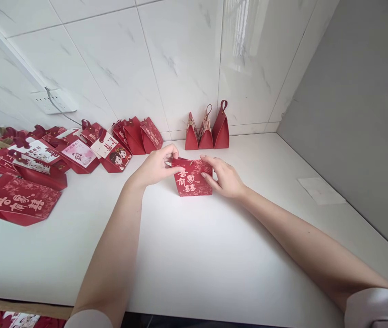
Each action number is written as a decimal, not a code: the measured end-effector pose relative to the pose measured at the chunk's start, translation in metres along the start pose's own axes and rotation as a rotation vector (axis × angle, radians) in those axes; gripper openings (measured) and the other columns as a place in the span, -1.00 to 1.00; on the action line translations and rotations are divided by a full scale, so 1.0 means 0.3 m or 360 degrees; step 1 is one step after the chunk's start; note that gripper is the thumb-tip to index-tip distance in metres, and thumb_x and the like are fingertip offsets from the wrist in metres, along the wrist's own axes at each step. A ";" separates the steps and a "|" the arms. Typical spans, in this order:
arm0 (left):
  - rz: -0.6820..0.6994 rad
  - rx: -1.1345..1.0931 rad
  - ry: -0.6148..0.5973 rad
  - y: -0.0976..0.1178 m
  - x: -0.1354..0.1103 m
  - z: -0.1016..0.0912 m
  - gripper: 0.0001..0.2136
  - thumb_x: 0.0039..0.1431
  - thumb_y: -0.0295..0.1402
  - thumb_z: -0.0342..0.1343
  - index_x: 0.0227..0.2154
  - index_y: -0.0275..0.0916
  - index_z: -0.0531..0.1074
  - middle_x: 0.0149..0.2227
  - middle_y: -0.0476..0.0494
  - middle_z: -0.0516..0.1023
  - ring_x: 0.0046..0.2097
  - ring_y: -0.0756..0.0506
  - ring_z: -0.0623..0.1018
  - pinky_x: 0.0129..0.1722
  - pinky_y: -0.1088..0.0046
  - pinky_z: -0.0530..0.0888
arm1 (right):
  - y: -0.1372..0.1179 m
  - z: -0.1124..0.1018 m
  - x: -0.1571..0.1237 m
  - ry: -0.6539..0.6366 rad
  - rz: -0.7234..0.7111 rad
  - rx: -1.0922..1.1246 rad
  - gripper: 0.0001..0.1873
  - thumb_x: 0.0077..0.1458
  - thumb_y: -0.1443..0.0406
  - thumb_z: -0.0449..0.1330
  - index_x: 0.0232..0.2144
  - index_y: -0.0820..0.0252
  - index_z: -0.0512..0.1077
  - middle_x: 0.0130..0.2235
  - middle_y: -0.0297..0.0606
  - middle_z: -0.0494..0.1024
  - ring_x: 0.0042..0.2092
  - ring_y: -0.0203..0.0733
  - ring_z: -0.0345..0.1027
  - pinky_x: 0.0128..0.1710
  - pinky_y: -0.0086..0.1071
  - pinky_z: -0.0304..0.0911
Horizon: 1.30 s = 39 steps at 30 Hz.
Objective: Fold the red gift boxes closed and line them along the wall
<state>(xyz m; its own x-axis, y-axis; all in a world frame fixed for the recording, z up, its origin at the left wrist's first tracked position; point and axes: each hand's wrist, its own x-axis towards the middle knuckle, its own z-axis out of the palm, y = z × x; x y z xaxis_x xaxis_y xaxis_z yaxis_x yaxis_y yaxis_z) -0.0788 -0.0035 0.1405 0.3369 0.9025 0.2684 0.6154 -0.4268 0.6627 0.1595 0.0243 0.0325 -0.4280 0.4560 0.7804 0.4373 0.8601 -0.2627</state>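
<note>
A small red paper gift box (192, 180) with gold characters stands on the white counter (214, 255) in front of me. My left hand (156, 166) pinches its upper left edge with thumb and fingers. My right hand (223, 175) grips its upper right side, fingers curled over the top flap. The box top looks partly folded.
Three folded red boxes with loop handles (207, 130) stand against the tiled wall behind. A heap of flat red boxes and cards (43, 159) covers the left side. A wall socket with a cable (55, 100) is at upper left. A grey panel (358, 118) borders the right.
</note>
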 end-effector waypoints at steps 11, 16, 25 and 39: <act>0.0004 -0.0265 0.0244 0.056 0.020 0.099 -0.74 0.06 -0.27 0.24 -0.18 -0.17 0.44 -0.32 -0.08 0.61 -0.20 -0.10 0.58 -0.22 0.43 0.46 | -0.033 0.011 -0.008 0.0037 0.0080 -0.0040 -0.39 0.31 0.23 0.01 0.34 0.09 -0.05 -0.14 -0.14 0.55 -0.21 -0.04 0.43 -0.16 -0.15 0.36; 0.0055 -0.0268 0.0175 0.100 0.011 0.147 -0.80 0.12 -0.33 0.16 -0.18 -0.16 0.40 -0.37 -0.01 0.60 -0.28 -0.05 0.56 -0.21 0.44 0.44 | -0.076 -0.006 0.023 0.0134 -0.0085 -0.0009 -0.28 0.24 0.31 0.08 0.34 -0.12 -0.11 0.19 -0.11 0.32 0.15 0.01 0.30 0.06 -0.03 0.28; 0.0109 -0.0028 -0.0067 0.117 0.000 0.129 -0.87 0.00 -0.50 0.06 -0.41 -0.20 0.48 -0.41 0.01 0.55 -0.34 -0.06 0.51 -0.42 0.49 0.38 | -0.179 -0.086 0.081 -0.0069 -0.0421 -0.0343 -0.50 0.29 0.44 0.02 0.16 -0.19 0.28 0.12 -0.28 0.45 0.03 -0.13 0.38 0.03 -0.13 0.27; 0.0032 0.0018 -0.0257 0.076 -0.014 0.054 -0.76 0.13 -0.24 0.17 -0.16 -0.14 0.60 -0.15 -0.11 0.64 -0.15 -0.17 0.61 -0.15 0.35 0.54 | -0.097 -0.229 0.144 -0.0290 -0.0002 0.0398 -0.84 0.27 0.34 0.05 -0.14 0.12 0.39 -0.07 -0.15 0.50 -0.13 -0.14 0.45 -0.19 -0.26 0.42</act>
<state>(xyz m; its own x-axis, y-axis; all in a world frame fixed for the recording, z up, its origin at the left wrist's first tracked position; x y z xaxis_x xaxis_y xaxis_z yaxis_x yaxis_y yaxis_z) -0.0546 -0.0180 0.1431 0.4589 0.8731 0.1647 0.6149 -0.4459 0.6504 0.1828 0.0032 0.1128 -0.5730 0.4689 0.6721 0.2380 0.8800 -0.4111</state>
